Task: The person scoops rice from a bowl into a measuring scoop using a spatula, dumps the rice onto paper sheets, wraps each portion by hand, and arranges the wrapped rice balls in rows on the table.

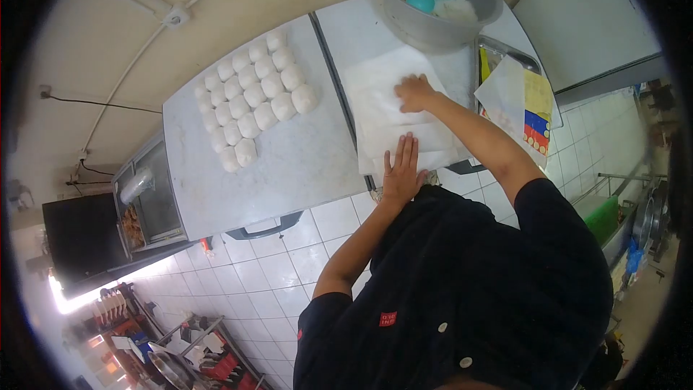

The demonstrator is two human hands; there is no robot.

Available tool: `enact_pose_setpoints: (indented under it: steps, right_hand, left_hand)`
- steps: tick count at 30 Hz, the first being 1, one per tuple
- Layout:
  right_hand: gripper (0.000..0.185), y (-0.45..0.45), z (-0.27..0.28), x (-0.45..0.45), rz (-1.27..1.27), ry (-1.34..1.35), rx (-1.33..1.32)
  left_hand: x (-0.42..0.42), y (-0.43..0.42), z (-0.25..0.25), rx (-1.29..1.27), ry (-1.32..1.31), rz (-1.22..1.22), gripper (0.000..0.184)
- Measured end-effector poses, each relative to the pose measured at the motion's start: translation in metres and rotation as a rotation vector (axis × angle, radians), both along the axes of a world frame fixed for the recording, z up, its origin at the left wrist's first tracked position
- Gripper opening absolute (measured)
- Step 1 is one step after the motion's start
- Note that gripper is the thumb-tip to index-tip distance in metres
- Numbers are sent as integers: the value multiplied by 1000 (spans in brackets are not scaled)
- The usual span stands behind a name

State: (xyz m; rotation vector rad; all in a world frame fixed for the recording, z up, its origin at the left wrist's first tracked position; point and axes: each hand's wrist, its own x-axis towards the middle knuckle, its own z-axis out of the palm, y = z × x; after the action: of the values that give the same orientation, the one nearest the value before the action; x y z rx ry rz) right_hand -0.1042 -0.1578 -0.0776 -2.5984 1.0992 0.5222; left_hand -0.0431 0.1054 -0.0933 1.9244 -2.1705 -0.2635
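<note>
The table [281, 173] stood at your 12 o'clock. On it, white sheets [393, 121] lay, judged mostly flattened, uneven edges left. Upon them, your left grip [402, 177] rested palm-down, fingers parted; your right grip [415, 94] was spread, neither pinching. At 10 o'clock, dough-like balls [253, 93] stood already shaped.

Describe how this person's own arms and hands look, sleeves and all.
The left hand and right hand wear no gloves, and no watch or bracelet shows. Dark, nearly black short sleeves leave the forearms bare. The matching shirt has pale round buttons and a red label with white lettering.
</note>
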Motion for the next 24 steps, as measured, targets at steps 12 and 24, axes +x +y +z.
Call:
enact_pose_setpoints:
  steps: [12, 24]
  right_hand:
    - [8, 81, 30, -47, 281, -423, -166]
    - [22, 161, 11, -70, -38, -727, -365]
  left_hand:
    - [0, -7, 5, 79, 101, 22, 87]
    - [36, -11, -17, -214, 75, 10, 60]
